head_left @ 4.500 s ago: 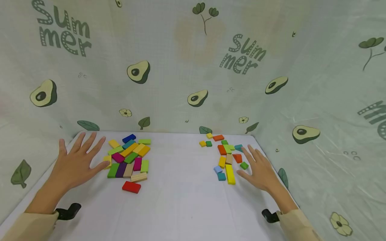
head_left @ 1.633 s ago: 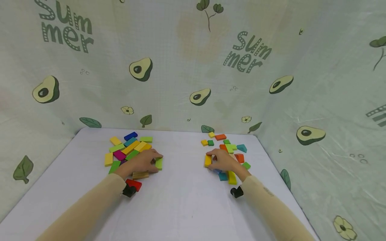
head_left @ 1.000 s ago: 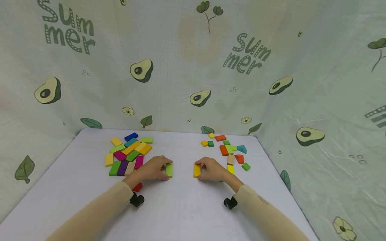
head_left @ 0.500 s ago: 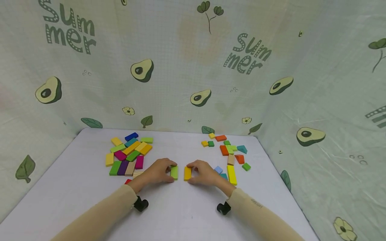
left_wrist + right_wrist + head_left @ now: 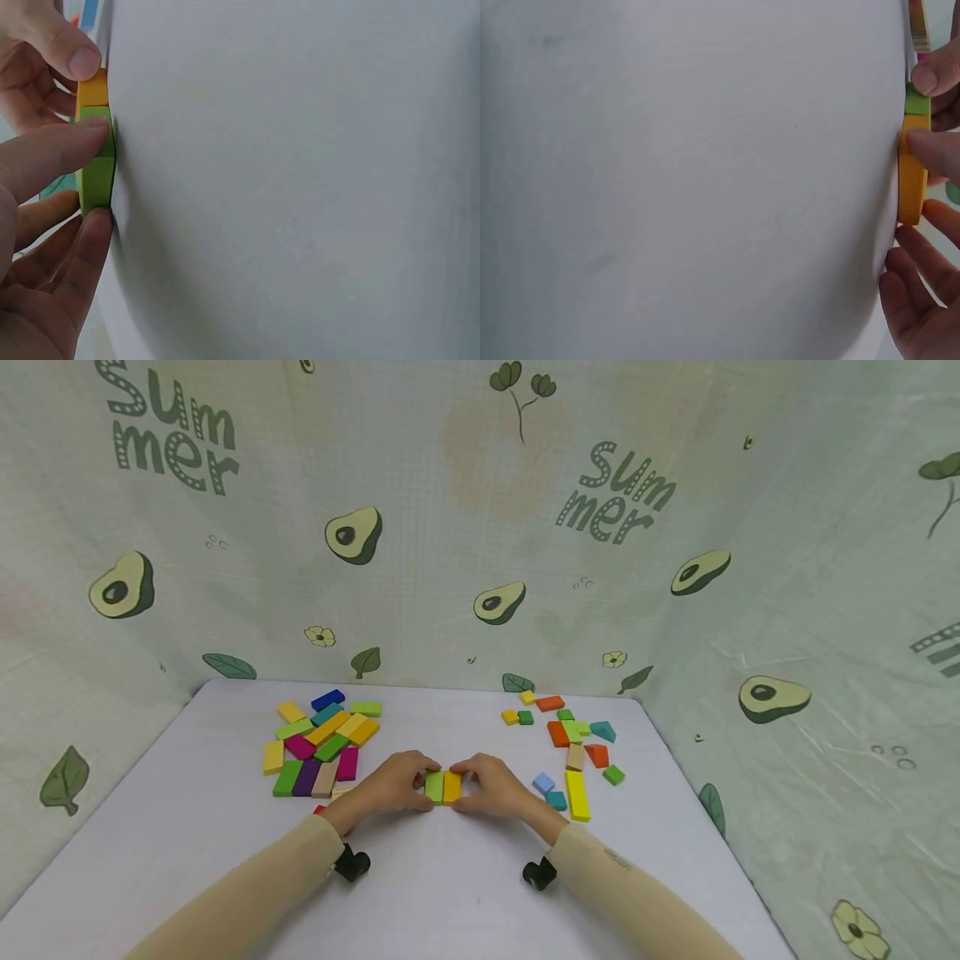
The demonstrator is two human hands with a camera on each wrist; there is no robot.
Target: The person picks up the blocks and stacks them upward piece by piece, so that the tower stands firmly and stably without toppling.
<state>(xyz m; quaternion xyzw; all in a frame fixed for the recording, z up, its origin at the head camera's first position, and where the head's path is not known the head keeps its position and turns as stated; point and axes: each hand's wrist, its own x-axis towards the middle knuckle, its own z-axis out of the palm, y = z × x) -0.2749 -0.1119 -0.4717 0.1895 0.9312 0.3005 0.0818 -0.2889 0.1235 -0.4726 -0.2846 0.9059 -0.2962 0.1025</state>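
Note:
In the head view, a light green block (image 5: 434, 787) and an orange-yellow block (image 5: 452, 787) lie side by side on the white table, their long sides touching. My left hand (image 5: 395, 783) pinches the green one between thumb and fingers from the left. From the right, my right hand (image 5: 495, 787) pinches the yellow one the same way. The left wrist view has the green block (image 5: 97, 165) between thumb and fingertip, against the yellow block (image 5: 92, 90). In the right wrist view the yellow block (image 5: 912, 176) sits in the right hand's grip, touching the green block (image 5: 918, 101).
Left of the hands lies a cluster of coloured blocks, among them a purple block (image 5: 305, 778) and a blue block (image 5: 327, 699). A red block is mostly hidden by the left wrist. Smaller pieces lie right, with a long yellow block (image 5: 577, 795) and a teal piece (image 5: 556, 800).
Both hands went from spread above the table to pinching a block each. They brought the green block rightward and the yellow block leftward to the middle, closing the gap between them.

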